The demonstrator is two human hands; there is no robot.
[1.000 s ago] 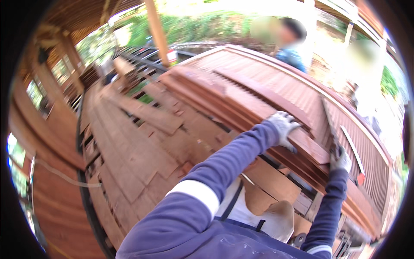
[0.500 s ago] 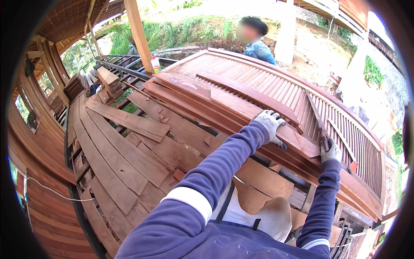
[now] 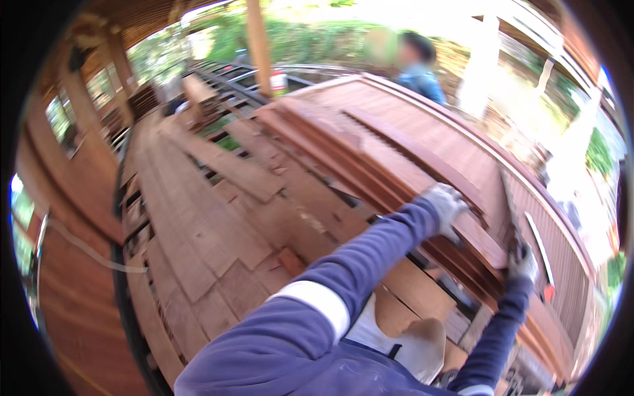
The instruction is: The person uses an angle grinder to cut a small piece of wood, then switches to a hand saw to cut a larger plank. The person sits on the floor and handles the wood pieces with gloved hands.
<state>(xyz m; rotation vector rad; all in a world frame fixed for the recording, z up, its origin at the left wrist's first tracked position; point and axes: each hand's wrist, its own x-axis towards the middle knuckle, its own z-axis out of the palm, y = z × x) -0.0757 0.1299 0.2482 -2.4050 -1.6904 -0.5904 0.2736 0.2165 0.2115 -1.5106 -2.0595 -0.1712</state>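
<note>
My left hand, in a pale work glove, rests on a long reddish-brown wooden board, fingers over its top and thumb down by the near edge, closed on it. The board lies on top of a stack of similar boards. Farther right, my gloved right hand is closed around the near end of a long, thin, dark piece that narrows toward its far end; blur hides its exact kind. A darker narrow board lies just beyond my left hand.
Under the stack spreads a slatted wooden panel. A thin pale strip with a red end lies on it. Loose planks with gaps cover the floor at left. A wooden post and a person in blue are beyond.
The view has swung, so the scene sits farther right and lower, and is blurred. Both hands keep their places on the board and the thin dark piece.
</note>
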